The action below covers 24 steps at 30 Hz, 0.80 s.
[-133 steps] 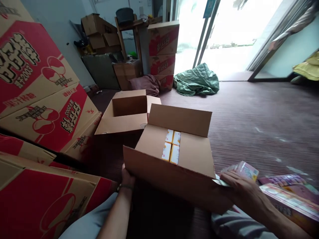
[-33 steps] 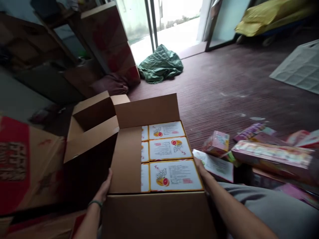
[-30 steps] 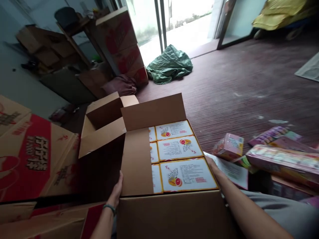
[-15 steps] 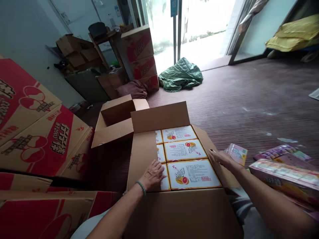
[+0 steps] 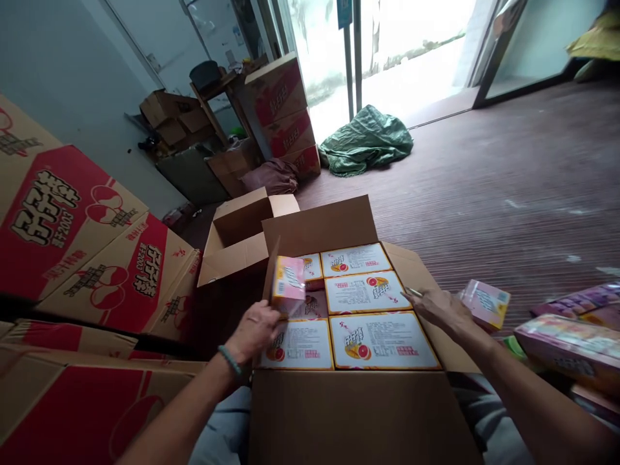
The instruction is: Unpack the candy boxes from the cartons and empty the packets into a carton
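Observation:
An open cardboard carton (image 5: 368, 413) stands in front of me, packed with white-topped boxes (image 5: 387, 340) printed with grapefruit. My left hand (image 5: 256, 330) is closed at the carton's raised left flap (image 5: 270, 274), though its fingertips are partly hidden. Just beyond those fingers a small pink box (image 5: 289, 283) stands tilted above a sunken slot in the left column. My right hand (image 5: 440, 311) rests by the right flap (image 5: 409, 261), closed around a slim pen-like thing (image 5: 413, 292) pointing left over the boxes.
Another small pink box (image 5: 485, 303) and a long wrapped pack (image 5: 571, 345) lie at the right. Red printed cartons (image 5: 97, 252) are stacked on the left. Beyond are an open carton (image 5: 232, 258), a green sack (image 5: 368, 142) and a doorway.
My left hand has moved left off the white box, and the left flap has swung up, uncovering the left column and a tilted pink box. The right hand stays by the right flap.

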Each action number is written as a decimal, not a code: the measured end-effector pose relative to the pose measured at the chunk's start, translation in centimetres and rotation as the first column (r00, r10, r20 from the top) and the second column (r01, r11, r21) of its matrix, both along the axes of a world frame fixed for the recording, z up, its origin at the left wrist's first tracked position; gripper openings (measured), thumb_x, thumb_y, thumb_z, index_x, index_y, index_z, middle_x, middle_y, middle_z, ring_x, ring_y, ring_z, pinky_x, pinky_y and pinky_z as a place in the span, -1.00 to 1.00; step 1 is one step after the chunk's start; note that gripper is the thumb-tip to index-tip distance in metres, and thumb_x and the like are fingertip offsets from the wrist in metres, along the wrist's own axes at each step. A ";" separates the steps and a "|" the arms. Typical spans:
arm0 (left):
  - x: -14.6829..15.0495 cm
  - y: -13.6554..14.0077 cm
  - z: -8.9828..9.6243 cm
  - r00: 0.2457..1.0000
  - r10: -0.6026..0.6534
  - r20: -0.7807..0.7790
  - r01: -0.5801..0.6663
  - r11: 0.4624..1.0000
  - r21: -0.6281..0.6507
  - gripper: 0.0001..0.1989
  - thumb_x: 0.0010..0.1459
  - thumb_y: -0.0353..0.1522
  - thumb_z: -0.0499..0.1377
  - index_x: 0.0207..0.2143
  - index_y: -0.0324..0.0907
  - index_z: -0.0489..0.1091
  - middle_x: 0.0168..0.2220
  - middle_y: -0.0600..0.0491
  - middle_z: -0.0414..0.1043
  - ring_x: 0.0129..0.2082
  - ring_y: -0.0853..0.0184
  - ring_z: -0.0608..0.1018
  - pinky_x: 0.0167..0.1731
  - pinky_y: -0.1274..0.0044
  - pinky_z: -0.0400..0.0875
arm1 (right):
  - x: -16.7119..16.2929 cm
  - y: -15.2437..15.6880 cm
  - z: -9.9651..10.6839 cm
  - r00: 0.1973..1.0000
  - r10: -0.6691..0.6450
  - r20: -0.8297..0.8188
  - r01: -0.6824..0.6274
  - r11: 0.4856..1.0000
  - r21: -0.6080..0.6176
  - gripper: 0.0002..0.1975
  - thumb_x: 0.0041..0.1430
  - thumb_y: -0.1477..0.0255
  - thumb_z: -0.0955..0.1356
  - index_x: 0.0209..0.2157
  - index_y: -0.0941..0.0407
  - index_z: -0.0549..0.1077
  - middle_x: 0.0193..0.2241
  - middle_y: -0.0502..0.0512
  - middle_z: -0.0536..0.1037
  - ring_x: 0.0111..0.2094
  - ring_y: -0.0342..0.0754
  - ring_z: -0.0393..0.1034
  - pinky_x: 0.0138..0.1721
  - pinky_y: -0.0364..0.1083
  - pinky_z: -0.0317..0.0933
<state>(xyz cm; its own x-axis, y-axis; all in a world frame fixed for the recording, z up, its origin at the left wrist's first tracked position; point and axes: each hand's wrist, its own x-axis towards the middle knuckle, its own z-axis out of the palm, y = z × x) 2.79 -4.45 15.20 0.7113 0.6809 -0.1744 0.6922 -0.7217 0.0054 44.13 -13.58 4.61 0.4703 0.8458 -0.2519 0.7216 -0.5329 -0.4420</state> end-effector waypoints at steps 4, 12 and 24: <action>-5.4 0.9 2.9 0.968 0.246 0.045 -0.243 0.967 -0.076 -0.89 0.08 -0.37 0.23 -0.32 -0.20 0.39 -0.29 -0.02 0.42 -0.23 0.23 0.45 -0.23 0.46 0.35 | -1.2 2.1 1.7 0.997 0.066 0.036 -0.064 0.997 -0.050 -0.42 0.22 -0.04 0.14 -0.26 0.14 0.54 -0.33 0.43 0.56 -0.23 0.33 0.46 -0.27 0.14 0.25; -1.1 -1.7 0.8 0.984 0.165 0.066 -0.163 0.986 -0.036 -0.71 0.09 -0.64 -0.05 -0.31 -0.17 0.36 -0.28 -0.01 0.40 -0.23 0.26 0.40 -0.19 0.46 0.32 | -12.6 5.0 7.0 0.862 0.341 -0.376 -0.169 0.891 0.422 -0.45 0.15 0.01 0.29 0.04 0.06 0.44 -0.03 0.19 0.54 -0.06 0.15 0.44 -0.09 -0.01 0.28; -1.0 -2.3 0.3 0.961 0.174 0.214 -0.158 0.983 -0.088 -0.73 0.05 -0.64 -0.05 -0.36 -0.14 0.29 -0.30 0.03 0.36 -0.29 0.31 0.39 -0.28 0.49 0.27 | -19.8 11.8 5.5 0.735 0.678 -0.022 -0.606 0.670 0.430 0.21 -0.23 0.08 0.50 0.38 0.03 -0.14 0.32 0.30 0.00 -0.03 0.18 0.42 -0.17 -0.01 0.33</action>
<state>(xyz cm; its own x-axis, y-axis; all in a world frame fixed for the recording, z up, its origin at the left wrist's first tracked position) 1.77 -6.76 15.52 0.6152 0.7845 -0.0777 0.7785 -0.5890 0.2170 24.37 -1.78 10.15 -0.2437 0.9616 0.1260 0.7176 0.2662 -0.6435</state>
